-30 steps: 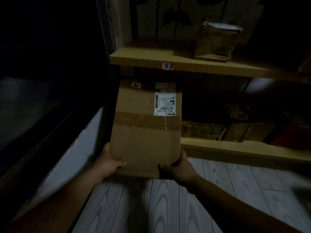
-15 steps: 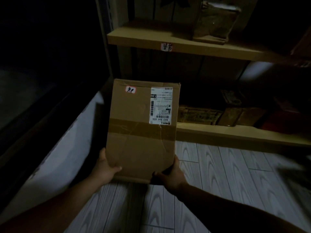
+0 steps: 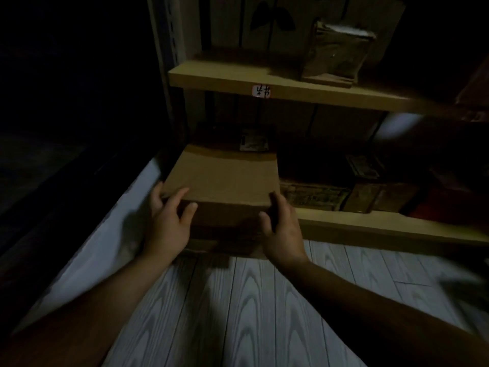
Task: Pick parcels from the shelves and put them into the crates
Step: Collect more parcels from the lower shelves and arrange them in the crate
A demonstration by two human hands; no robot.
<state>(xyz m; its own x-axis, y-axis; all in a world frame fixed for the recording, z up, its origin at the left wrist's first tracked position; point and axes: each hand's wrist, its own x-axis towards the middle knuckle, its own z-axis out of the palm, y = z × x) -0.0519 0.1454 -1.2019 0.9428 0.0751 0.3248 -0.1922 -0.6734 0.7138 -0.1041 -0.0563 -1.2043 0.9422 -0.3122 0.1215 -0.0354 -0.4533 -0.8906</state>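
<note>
Head view: the cardboard parcel (image 3: 222,178) lies flat at the left end of the lower shelf (image 3: 383,229). The left hand (image 3: 166,221) at 8 o'clock and the right hand (image 3: 283,231) at 4 grip its near corners, likely for balance. Darkness hides whether it rests on the shelf. The other parcels (image 3: 312,197) at 3 o'clock blur, and no crate shows.

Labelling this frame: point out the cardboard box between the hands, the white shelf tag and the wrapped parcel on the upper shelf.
cardboard box (image 3: 222,178): head view, its lit top face.
white shelf tag (image 3: 261,91): head view, centre of the sticker.
wrapped parcel (image 3: 336,54): head view, its front face.
</note>
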